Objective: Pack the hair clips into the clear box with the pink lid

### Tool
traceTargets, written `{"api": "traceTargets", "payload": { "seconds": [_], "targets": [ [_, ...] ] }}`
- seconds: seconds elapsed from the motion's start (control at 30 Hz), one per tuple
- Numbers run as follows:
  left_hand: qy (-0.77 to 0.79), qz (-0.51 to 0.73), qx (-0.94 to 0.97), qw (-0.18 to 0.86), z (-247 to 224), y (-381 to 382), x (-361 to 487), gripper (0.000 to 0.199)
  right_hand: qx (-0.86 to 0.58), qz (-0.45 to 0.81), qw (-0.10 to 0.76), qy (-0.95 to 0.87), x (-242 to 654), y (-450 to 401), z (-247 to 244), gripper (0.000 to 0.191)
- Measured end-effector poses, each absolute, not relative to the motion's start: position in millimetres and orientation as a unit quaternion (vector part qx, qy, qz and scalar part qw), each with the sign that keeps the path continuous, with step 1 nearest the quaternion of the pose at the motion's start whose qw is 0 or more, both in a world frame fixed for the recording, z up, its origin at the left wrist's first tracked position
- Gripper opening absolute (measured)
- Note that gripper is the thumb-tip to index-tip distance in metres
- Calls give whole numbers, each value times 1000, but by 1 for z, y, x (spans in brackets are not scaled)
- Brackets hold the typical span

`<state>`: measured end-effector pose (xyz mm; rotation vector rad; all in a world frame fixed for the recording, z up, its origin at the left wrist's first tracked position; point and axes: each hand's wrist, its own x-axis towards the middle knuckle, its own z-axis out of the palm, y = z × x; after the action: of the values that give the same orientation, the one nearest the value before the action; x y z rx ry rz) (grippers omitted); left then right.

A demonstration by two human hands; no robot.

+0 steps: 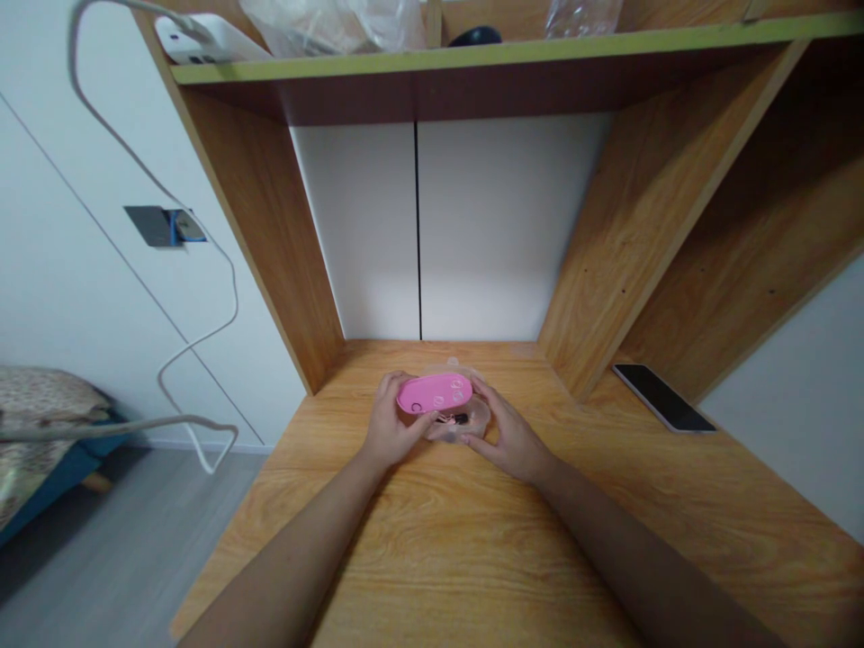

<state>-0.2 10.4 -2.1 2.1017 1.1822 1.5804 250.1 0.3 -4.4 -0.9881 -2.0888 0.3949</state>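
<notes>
A pink oval lid-like piece [432, 394] with pale drawings and a small dark ring on its face is tilted up over the desk. My left hand [391, 423] grips its left end, with the thumb along the lower edge. Just under it sits a clear, shallow plastic container [479, 423] holding small dark and light items [460, 418] too small to name. My right hand [509, 438] is curled round the container's right side, thumb at the near rim. Its upper fingers reach the right end of the pink piece.
Wooden desk [432, 558] with upright side panels and a shelf [432, 63] above. A phone [661, 398] lies at the right. On the shelf are a power strip [209, 38] and plastic bags [337, 22]. A white cable [233, 279] hangs at the left.
</notes>
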Motion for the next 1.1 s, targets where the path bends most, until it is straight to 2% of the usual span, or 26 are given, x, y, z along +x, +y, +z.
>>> {"api": "traceTargets", "payload": {
  "seconds": [0.5, 0.67, 1.1],
  "targets": [
    [496, 638, 563, 173, -8, 17, 0, 58, -385, 157, 384, -825, 252, 6, -10, 91],
    [517, 642, 540, 171, -10, 18, -6, 58, -384, 157, 384, -825, 252, 7, -11, 89],
    [552, 651, 460, 244, -30, 40, -17, 67, -389, 158, 374, -827, 251, 5, -11, 86]
  ]
}}
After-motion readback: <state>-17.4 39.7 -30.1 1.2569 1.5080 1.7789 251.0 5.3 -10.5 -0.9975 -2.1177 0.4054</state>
